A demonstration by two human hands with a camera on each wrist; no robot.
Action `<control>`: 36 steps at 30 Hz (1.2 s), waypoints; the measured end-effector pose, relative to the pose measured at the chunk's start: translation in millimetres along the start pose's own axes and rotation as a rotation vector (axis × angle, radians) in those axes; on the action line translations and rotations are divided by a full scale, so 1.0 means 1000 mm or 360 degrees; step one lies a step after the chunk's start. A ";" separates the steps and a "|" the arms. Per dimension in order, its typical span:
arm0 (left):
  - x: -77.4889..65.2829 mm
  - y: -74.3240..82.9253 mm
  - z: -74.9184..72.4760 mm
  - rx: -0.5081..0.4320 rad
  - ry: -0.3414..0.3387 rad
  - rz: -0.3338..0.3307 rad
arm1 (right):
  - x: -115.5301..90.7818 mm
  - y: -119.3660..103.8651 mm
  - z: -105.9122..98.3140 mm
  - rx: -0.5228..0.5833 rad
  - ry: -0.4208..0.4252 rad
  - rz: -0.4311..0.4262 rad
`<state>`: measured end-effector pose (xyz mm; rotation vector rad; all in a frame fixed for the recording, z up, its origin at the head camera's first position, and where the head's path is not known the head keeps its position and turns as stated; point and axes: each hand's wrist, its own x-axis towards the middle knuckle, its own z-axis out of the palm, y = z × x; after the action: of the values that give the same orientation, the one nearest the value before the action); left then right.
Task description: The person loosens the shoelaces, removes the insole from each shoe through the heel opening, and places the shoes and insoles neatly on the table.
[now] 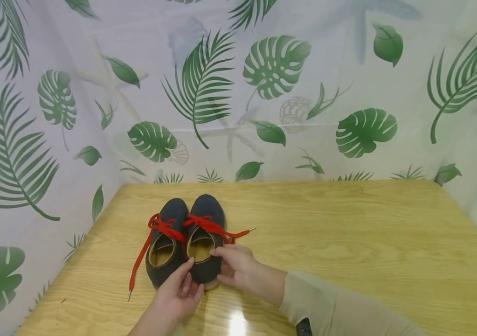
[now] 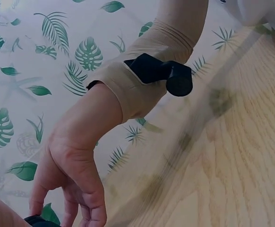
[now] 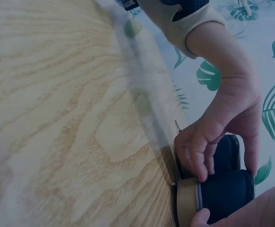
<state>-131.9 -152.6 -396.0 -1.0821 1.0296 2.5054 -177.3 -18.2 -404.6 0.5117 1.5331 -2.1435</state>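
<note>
Your left hand (image 1: 177,295) and right hand (image 1: 244,270), fingers curled, pinch a red-laced navy shoe (image 1: 205,270). Its mate (image 1: 163,273) sits alongside.

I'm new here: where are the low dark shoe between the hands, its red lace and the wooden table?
Low dark shoe (image 1: 202,248): head view, tan lining.
Red lace (image 1: 213,227): head view, tied part.
Wooden table (image 1: 347,233): head view, bare top.

On the wood-grain table (image 1: 347,233), a dark shoe (image 1: 202,247) stands between the left hand (image 1: 176,293) and the right hand (image 1: 243,269); its mate (image 1: 163,255) sits just beyond the left hand, a red lace (image 1: 139,263) trailing onto the table.
</note>
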 end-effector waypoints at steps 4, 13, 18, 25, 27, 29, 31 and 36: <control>0.000 0.003 0.000 -0.0031 0.0009 -0.0050 | 0.002 0.004 0.001 -0.0001 0.0016 -0.0009; 0.002 0.003 0.002 0.0047 -0.0039 -0.0006 | 0.001 0.005 0.000 -0.0029 0.0052 -0.0065; 0.003 0.003 0.004 0.0132 -0.0068 0.0061 | 0.000 0.004 -0.005 -0.0057 0.0096 -0.0073; 0.010 -0.001 0.009 0.0357 -0.0151 0.0157 | 0.003 -0.001 -0.018 -0.0142 0.0100 -0.0070; 0.011 -0.003 0.011 0.0401 -0.0163 0.0174 | 0.003 -0.002 -0.022 -0.0159 0.0097 -0.0069; 0.013 -0.005 0.014 0.0427 -0.0177 0.0181 | 0.004 -0.004 -0.026 -0.0168 0.0089 -0.0069; 0.015 -0.007 0.015 0.0453 -0.0200 0.0187 | 0.004 -0.006 -0.030 -0.0183 0.0082 -0.0072; 0.018 -0.012 0.019 0.0499 -0.0266 0.0173 | 0.004 -0.010 -0.039 -0.0190 0.0069 -0.0053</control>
<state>-149.7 -132.1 -406.4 -0.7324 1.4025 2.3574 -184.9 21.2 -411.8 0.4980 1.6924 -2.0622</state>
